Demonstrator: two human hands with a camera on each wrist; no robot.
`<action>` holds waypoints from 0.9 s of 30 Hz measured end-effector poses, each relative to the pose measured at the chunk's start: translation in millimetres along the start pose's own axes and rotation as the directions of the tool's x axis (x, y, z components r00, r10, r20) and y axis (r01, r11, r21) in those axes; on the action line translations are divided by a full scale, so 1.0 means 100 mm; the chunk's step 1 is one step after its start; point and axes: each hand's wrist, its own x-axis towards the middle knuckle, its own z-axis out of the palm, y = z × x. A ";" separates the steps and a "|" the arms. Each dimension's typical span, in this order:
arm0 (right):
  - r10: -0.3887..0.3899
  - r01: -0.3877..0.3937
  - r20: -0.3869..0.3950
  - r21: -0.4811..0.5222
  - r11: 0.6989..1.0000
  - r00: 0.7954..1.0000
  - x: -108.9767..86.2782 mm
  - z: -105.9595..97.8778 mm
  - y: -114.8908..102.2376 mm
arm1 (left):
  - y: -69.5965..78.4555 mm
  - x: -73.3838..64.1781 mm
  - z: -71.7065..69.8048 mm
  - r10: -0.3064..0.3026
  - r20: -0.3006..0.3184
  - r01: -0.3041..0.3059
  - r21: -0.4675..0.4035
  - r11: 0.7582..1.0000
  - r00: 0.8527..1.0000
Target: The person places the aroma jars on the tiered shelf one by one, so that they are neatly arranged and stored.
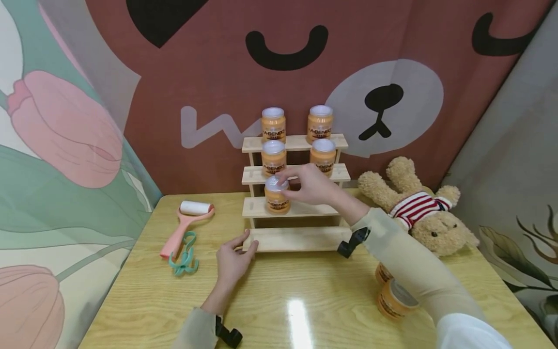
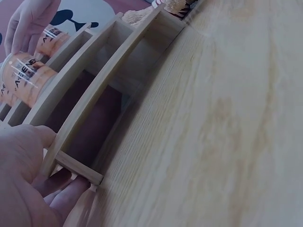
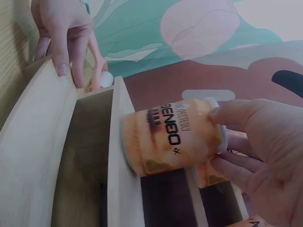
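A four-step wooden display rack (image 1: pixel 301 240) stands on the table. My left hand (image 1: pixel 234 261) grips the left end of its lowest step, thumb on top and fingers beneath, as the left wrist view shows. With thumb and fingers my right hand (image 1: pixel 311 184) pinches the rim of an orange can (image 3: pixel 165 137) with a silvery top. That can is upright at the left of the second step from the bottom, its base right at the board. Behind it, an orange can (image 1: pixel 273 157) and another can (image 1: pixel 322 156) share the third step. Two more cans (image 1: pixel 319 125) stand on the top step.
Under my right forearm, an orange can (image 1: pixel 394 301) sits on the table with another partly hidden behind it. A teddy bear (image 1: pixel 420 208) lies right of the rack. To the left are a pink lint roller (image 1: pixel 185 225) and a teal hook-shaped item (image 1: pixel 185 257). Printed curtains hang behind.
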 end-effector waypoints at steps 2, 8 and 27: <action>-0.003 0.003 0.002 0.002 1.000 1.000 -0.02 -0.05 -0.01 | 0.00 0.00 0.00 -0.003 0.003 0.003 -0.001 1.000 1.000; 0.010 -0.011 -0.033 -0.029 1.000 0.999 -0.13 -0.37 -0.04 | 0.01 0.01 -0.01 -0.013 0.020 0.014 -0.023 1.000 1.000; 0.073 -0.093 -0.115 -0.178 0.980 0.991 -1.02 -1.17 0.19 | 0.02 0.00 -0.02 -0.015 0.007 0.015 -0.044 0.999 1.000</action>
